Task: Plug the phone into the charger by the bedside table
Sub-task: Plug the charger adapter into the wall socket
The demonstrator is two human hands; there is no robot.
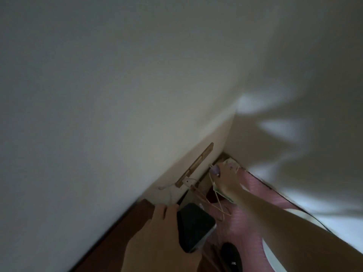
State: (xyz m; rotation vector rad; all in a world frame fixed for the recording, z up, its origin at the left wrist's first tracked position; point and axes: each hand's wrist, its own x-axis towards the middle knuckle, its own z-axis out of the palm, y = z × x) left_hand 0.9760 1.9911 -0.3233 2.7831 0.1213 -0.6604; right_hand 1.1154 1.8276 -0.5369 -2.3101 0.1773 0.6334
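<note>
While left hand (157, 230) grips the dark phone (193, 227) low in frame, fingers curled round its edge, right hand (225, 178) reaches toward the wall corner, fingers pinched on a thin pale charger cable (215, 197) looping down over pink bedding (253, 195). Blurry, dim.

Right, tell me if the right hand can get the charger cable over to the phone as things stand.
Probably yes. The right hand seems to pinch the cable end already, and nothing sits between it and the phone in the left hand.
</note>
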